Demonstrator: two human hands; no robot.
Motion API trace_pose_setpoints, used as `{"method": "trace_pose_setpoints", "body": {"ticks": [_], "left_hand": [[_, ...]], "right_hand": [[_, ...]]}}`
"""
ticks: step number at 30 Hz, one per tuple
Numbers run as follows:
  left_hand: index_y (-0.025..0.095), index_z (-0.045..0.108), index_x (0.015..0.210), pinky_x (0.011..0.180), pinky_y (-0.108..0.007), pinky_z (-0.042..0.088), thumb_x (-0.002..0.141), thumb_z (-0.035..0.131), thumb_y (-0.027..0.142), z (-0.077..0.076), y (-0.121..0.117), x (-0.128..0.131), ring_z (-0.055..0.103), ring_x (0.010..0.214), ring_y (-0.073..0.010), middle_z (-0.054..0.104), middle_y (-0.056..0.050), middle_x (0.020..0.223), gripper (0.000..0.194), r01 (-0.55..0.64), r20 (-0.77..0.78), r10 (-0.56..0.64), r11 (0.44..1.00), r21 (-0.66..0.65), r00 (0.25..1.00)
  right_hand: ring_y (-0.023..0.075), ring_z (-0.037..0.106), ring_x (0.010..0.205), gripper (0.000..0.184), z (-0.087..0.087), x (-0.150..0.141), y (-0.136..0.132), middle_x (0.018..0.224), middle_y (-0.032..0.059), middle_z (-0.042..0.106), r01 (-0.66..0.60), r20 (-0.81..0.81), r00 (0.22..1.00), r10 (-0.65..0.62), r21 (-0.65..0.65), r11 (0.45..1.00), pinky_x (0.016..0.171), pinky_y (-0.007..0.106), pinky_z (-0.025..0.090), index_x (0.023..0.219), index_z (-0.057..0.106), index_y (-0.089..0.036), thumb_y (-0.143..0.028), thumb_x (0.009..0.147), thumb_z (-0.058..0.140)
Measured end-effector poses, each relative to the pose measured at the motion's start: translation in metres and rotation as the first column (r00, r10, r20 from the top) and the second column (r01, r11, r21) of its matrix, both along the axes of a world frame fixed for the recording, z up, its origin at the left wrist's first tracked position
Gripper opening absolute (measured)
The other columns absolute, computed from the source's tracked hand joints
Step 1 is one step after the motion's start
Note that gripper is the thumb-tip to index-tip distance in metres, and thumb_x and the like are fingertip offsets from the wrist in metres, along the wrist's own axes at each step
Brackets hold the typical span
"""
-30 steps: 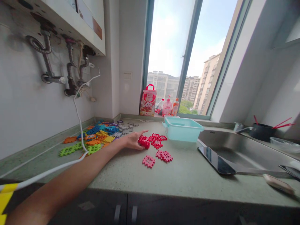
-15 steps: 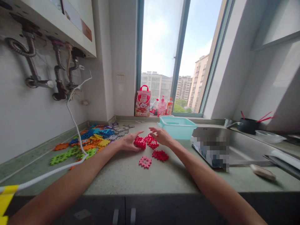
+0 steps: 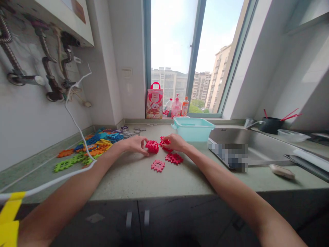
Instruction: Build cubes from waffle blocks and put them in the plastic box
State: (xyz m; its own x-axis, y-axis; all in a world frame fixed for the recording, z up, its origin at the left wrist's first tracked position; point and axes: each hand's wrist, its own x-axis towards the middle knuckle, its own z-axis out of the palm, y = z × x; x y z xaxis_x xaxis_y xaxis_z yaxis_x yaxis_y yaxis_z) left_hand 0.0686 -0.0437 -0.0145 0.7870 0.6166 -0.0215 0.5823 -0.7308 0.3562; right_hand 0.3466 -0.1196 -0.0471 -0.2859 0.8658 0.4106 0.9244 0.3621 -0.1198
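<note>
My left hand [image 3: 135,144] is at the left side of a small stack of red interlocking plastic tiles [image 3: 152,146]. Its thumb and fingers are apart and curved towards the stack, close to or touching it. My right hand [image 3: 173,142] reaches down to the red tiles [image 3: 164,144] just right of the stack, its fingers pinched on one; the fingertips are partly hidden. More red tiles [image 3: 174,158] lie below that hand. A single pinkish-red square tile [image 3: 157,166] with notched edges lies flat nearer the counter's front.
A heap of blue, orange, yellow and green tiles [image 3: 97,147] spreads at the left, with a white cable [image 3: 84,140] crossing it. Behind my right hand stands a turquoise tub [image 3: 194,130]. Rightwards are a sink [image 3: 259,145], a dark tray with blurred contents and soap [image 3: 282,171].
My right hand has come down from above the red tiles and closed on one. My left hand's fingers have curved more around the stack's left side. The view has tilted down slightly.
</note>
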Motion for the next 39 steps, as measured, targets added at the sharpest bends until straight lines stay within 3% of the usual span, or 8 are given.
{"method": "trace_pose_setpoints", "body": {"ticks": [3,6,10,14,19,24,30,39], "left_hand": [[0.019,0.071,0.086,0.058,-0.027,0.034,0.059,0.082,0.071,0.005,-0.004,-0.001,0.057,0.069,-0.0174,0.067,0.000,0.077,0.059,0.004,-0.048,-0.004,1.000,0.001,0.999],[0.020,0.064,0.066,0.055,-0.028,0.028,0.061,0.080,0.069,0.007,-0.007,0.000,0.048,0.059,-0.0144,0.057,0.002,0.061,0.052,-0.004,-0.071,0.003,1.000,-0.018,0.997],[0.020,0.055,0.055,0.052,-0.029,0.023,0.060,0.081,0.066,0.006,-0.006,-0.001,0.039,0.052,-0.0127,0.045,0.004,0.050,0.053,-0.002,-0.049,0.000,0.999,-0.052,0.999],[0.019,0.060,0.056,0.050,-0.028,0.025,0.061,0.082,0.060,0.003,-0.004,-0.001,0.043,0.052,-0.0128,0.051,0.003,0.050,0.047,0.004,-0.027,-0.007,0.995,-0.101,1.000],[0.017,0.068,0.062,0.050,-0.026,0.031,0.067,0.079,0.060,0.001,-0.004,0.001,0.054,0.054,-0.0143,0.065,-0.001,0.059,0.044,0.024,-0.063,-0.037,0.981,-0.192,0.997],[0.018,0.072,0.063,0.049,-0.025,0.032,0.070,0.078,0.059,-0.003,-0.007,0.004,0.055,0.052,-0.0145,0.067,-0.003,0.058,0.043,0.053,-0.049,-0.067,0.970,-0.236,0.997],[0.018,0.067,0.058,0.048,-0.026,0.032,0.069,0.075,0.073,-0.009,-0.014,0.009,0.053,0.049,-0.0146,0.062,-0.003,0.052,0.056,-0.004,-0.040,-0.003,0.985,-0.174,0.999],[0.019,0.066,0.059,0.051,-0.025,0.034,0.073,0.069,0.075,-0.007,-0.019,0.011,0.055,0.050,-0.0149,0.062,-0.001,0.054,0.057,0.005,-0.017,-0.007,0.994,-0.112,1.000]], "right_hand": [[0.0234,0.072,0.097,0.031,0.005,0.000,-0.004,0.108,0.0084,0.078,0.012,-0.131,0.991,0.000,0.092,0.996,0.087,0.031,0.053,0.112,0.078,-0.022,-0.035,0.084,0.078],[0.0197,0.072,0.096,0.028,0.014,-0.013,-0.009,0.111,0.0066,0.077,-0.043,-0.307,0.946,0.109,0.214,0.976,0.090,0.031,0.054,0.114,0.075,-0.023,-0.033,0.088,0.074],[0.0186,0.072,0.100,0.021,0.019,-0.040,-0.016,0.113,0.0061,0.077,-0.229,-0.310,0.898,0.313,0.278,0.933,0.093,0.031,0.053,0.109,0.076,-0.023,-0.034,0.093,0.070],[0.0201,0.071,0.109,0.018,0.015,-0.053,-0.016,0.121,0.0075,0.075,-0.331,-0.238,0.896,0.375,0.205,0.921,0.099,0.032,0.051,0.107,0.077,-0.023,-0.033,0.094,0.070],[0.0200,0.071,0.112,0.027,0.018,-0.026,-0.008,0.122,0.0069,0.076,-0.135,-0.235,0.958,0.162,0.129,0.982,0.100,0.032,0.051,0.117,0.075,-0.023,-0.031,0.103,0.053],[0.0254,0.068,0.120,0.043,0.020,0.016,-0.007,0.131,0.0085,0.073,0.203,0.101,0.976,-0.192,-0.120,0.972,0.104,0.032,0.049,0.127,0.073,-0.023,-0.011,0.088,0.059],[0.0244,0.059,0.133,0.064,0.017,0.029,-0.008,0.149,0.0080,0.060,0.278,0.211,0.951,-0.225,-0.271,0.922,0.106,0.029,0.046,0.147,0.057,-0.024,-0.012,0.084,0.060],[0.0282,0.072,0.104,0.033,0.025,0.030,-0.014,0.112,0.0129,0.077,0.325,0.226,0.936,-0.271,-0.250,0.912,0.087,0.031,0.051,0.118,0.076,-0.022,-0.032,0.089,0.064]]}}
